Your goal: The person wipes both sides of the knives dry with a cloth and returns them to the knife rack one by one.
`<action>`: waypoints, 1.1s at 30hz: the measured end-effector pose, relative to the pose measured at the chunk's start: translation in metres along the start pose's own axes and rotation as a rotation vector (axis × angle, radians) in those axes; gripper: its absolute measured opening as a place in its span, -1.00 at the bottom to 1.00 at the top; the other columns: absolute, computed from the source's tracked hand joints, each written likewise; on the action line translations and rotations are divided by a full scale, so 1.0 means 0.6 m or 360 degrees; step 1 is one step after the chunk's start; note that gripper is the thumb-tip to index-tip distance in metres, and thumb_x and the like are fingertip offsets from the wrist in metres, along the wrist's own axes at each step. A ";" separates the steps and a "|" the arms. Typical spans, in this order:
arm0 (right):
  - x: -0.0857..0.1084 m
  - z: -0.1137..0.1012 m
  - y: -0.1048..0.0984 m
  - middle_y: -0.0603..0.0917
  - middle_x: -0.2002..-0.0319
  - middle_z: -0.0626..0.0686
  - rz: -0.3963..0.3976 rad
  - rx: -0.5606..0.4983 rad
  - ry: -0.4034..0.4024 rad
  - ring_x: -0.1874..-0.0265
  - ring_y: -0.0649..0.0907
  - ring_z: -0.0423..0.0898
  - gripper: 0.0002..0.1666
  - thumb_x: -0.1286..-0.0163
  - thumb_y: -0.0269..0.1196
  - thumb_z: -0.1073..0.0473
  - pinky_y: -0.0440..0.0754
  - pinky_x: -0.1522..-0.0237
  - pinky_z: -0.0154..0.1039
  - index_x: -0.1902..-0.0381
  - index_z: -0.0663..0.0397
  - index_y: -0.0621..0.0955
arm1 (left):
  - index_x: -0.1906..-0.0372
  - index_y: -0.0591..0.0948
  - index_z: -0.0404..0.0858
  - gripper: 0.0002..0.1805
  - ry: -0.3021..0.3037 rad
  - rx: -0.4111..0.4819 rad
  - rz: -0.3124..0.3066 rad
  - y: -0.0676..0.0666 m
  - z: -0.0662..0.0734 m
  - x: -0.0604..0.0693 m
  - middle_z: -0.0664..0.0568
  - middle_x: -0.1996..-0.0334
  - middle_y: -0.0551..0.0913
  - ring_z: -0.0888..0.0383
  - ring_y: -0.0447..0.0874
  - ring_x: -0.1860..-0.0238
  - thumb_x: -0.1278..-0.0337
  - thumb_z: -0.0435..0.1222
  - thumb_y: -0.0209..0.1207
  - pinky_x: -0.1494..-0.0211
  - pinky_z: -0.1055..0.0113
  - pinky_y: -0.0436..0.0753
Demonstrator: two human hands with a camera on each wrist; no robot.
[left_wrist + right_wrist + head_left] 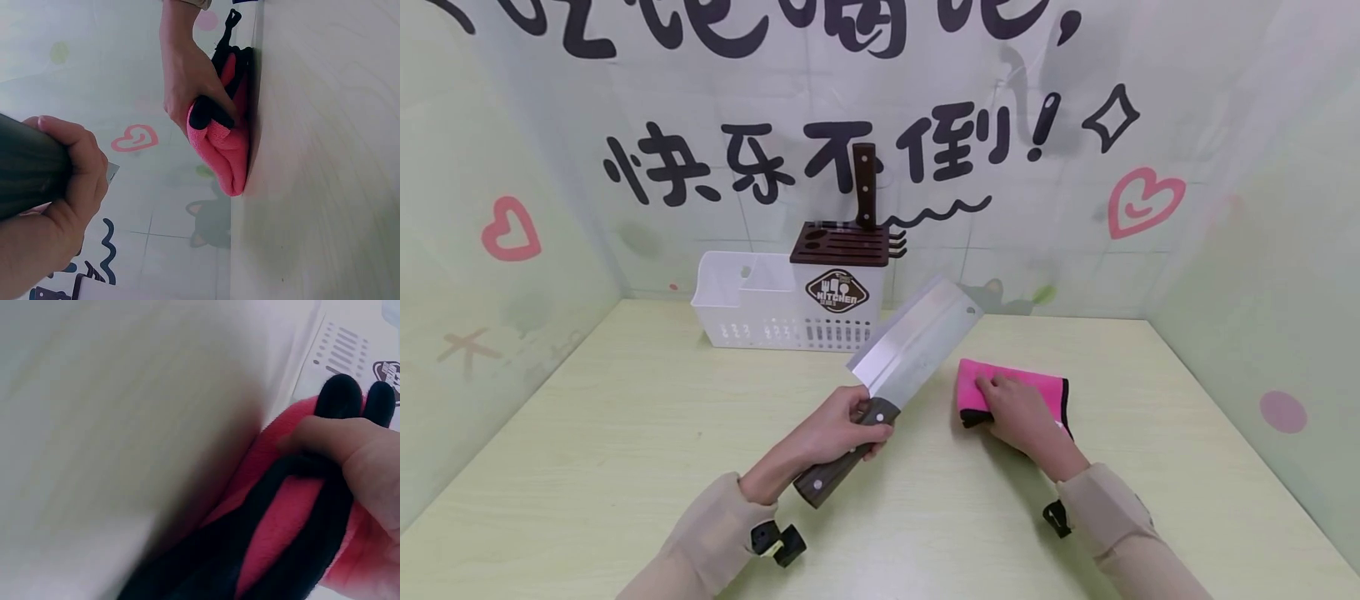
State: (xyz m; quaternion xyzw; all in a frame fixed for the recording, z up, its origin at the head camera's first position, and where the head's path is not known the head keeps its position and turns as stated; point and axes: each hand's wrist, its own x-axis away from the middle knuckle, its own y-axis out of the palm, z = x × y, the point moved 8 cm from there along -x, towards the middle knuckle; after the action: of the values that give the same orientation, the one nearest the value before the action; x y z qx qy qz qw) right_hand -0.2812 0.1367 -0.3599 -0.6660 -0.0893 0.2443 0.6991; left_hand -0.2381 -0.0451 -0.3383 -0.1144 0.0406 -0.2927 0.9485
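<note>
A cleaver (917, 342) with a broad steel blade and dark wooden handle is tilted up over the table, its blade pointing away to the right. My left hand (835, 427) grips its handle; in the left wrist view the handle end (31, 165) shows above the curled fingers. To the right lies a folded pink cloth (1045, 388) with black edging. My right hand (1018, 412) holds it from above, and in the right wrist view the thumb (325, 437) presses into the folds of the cloth (281, 531). The cloth rests on the table or just above it; I cannot tell which.
At the back stands a white rack (752, 321) with perforated sides and a brown slotted knife block top (838, 243). Another dark-handled knife (865, 185) stands upright in it. The pale wood table (625, 467) meets printed wall sheets on three sides.
</note>
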 end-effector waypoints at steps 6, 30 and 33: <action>0.003 -0.006 0.002 0.49 0.48 0.08 -0.0068 -0.0060 -0.0023 0.51 0.48 -0.06 -0.40 0.09 0.42 0.01 0.52 0.49 -0.19 0.16 0.23 0.48 | 0.38 0.37 -0.46 -0.85 0.0001 -0.0004 0.0024 0.000 0.004 -0.001 0.02 0.67 0.49 0.22 0.44 0.67 -0.05 -0.44 0.07 0.57 0.43 0.46; 0.023 -0.033 -0.017 0.52 0.36 0.10 -0.0211 -0.0188 -0.0121 0.38 0.53 -0.03 -0.38 -0.05 0.31 -0.09 0.53 0.31 -0.17 0.09 0.27 0.47 | 0.39 0.37 -0.46 -0.85 -0.0015 -0.0019 0.0033 0.008 0.009 -0.004 0.03 0.69 0.48 0.23 0.44 0.68 -0.03 -0.44 0.09 0.57 0.43 0.46; 0.023 -0.039 -0.045 0.45 0.56 -0.02 0.0041 -0.0239 -0.0186 0.61 0.43 -0.16 -0.58 -0.11 0.28 0.01 0.46 0.53 -0.33 0.23 0.22 0.49 | 0.40 0.38 -0.45 -0.85 -0.0011 -0.0054 0.0038 0.008 0.009 -0.006 0.04 0.70 0.48 0.24 0.44 0.69 -0.03 -0.43 0.09 0.57 0.43 0.46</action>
State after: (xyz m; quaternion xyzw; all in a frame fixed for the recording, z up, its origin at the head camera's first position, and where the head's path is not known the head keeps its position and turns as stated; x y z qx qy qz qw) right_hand -0.2528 0.1223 -0.3383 -0.7023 -0.1394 0.2843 0.6376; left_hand -0.2374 -0.0380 -0.3341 -0.1310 0.0436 -0.2801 0.9500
